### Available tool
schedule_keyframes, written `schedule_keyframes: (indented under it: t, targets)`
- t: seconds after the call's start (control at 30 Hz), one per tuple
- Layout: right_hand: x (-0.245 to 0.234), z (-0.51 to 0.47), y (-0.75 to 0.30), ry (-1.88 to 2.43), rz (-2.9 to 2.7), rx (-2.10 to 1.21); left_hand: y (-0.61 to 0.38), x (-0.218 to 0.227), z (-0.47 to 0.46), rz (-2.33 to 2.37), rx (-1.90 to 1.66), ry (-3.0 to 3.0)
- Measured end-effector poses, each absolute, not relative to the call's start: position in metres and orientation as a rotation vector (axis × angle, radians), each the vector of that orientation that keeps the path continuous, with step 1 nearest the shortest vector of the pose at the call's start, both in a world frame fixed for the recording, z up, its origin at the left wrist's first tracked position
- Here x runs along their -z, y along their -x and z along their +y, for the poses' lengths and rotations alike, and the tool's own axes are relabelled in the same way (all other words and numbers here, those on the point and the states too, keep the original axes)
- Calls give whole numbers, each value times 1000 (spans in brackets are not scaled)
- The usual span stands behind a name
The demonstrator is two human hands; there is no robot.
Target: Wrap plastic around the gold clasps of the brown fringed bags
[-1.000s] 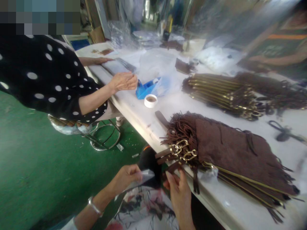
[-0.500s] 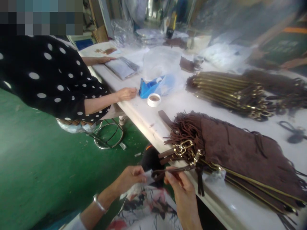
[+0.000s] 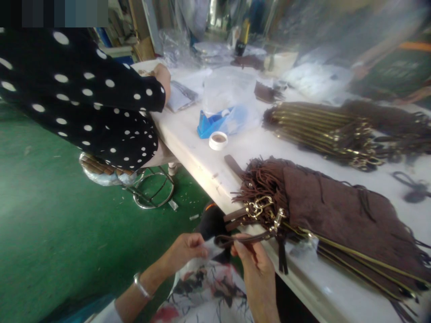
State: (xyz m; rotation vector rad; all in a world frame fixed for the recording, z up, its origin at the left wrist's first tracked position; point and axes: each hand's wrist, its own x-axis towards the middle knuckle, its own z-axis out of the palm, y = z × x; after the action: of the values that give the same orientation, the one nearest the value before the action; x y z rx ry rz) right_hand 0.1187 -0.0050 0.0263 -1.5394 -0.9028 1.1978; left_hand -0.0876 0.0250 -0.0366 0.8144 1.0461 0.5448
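A stack of brown suede fringed bags (image 3: 336,215) with gold zips and clasps (image 3: 261,208) lies on the white table (image 3: 202,157), overhanging its near edge. My right hand (image 3: 257,269) pinches a thin brown strap (image 3: 242,239) that runs from the clasps off the table edge. My left hand (image 3: 183,253) is closed on a small clear piece of film (image 3: 208,246) held against the strap's loop end. Both hands are below the table edge, over a floral cloth on my lap (image 3: 208,291).
A person in a black dotted top (image 3: 84,103) leans over the table's left end from a stool (image 3: 148,188). A blue tape dispenser (image 3: 215,123) and a tape roll (image 3: 218,140) sit mid-table. More brown bags (image 3: 336,130) and plastic wrap (image 3: 229,85) lie behind. The floor (image 3: 50,233) is green.
My right hand has pulled a brown strap out from the clasps towards my left hand. The person in the dotted top has drawn the near hand back and leaned further over the table.
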Motion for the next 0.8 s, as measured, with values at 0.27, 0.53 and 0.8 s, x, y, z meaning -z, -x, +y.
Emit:
schedule_keyframes:
  t: [0.27, 0.53, 0.8]
  targets:
    - [-29, -10, -125, 1564, -949, -1241, 81, 29, 23, 1089, -573, -817]
    - [-23, -8, -124, 1600, -928, -1241, 69, 18, 11, 1025, -610, -852]
    - [-27, -5, -126, 1536, -846, -1408, 44, 7, 1, 937, -703, -777]
